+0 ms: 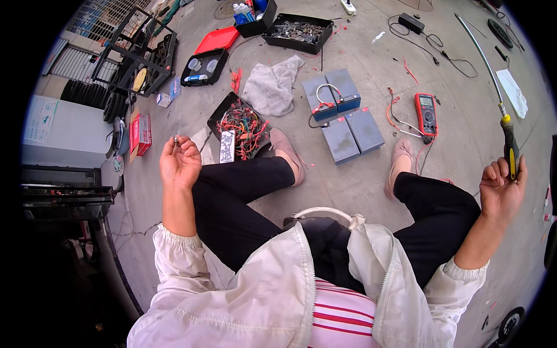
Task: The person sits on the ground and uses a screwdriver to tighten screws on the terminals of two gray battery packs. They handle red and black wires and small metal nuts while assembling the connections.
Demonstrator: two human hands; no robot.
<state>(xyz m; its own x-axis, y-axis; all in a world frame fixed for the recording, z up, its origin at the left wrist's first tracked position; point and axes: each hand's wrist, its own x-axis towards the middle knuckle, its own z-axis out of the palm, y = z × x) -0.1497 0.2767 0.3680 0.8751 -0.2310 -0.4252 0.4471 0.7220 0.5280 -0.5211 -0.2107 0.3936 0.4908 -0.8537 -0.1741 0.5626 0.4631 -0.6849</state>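
Observation:
My left hand (pixel 181 158) is raised at the left, fingertips pinched on a small metal piece (pixel 176 140) too small to name. My right hand (pixel 502 182) grips a long screwdriver (pixel 509 142) by its yellow-and-black handle, its shaft pointing forward. In front of me are grey battery blocks (pixel 339 142) joined by short cables, and a red multimeter (pixel 426 115) with leads beside them. Between my left hand and the batteries sits a black tray (pixel 248 129) of tangled red and coloured wires, with a grey cloth (pixel 270 87) behind it.
Farther back are an open black case (pixel 201 64), a parts tray (pixel 296 32) and a power adapter (pixel 411 22). A metal frame (pixel 133 58), stacked tyres (pixel 87 95) and a red box (pixel 140 136) stand at left. A white paper (pixel 510 93) lies at right.

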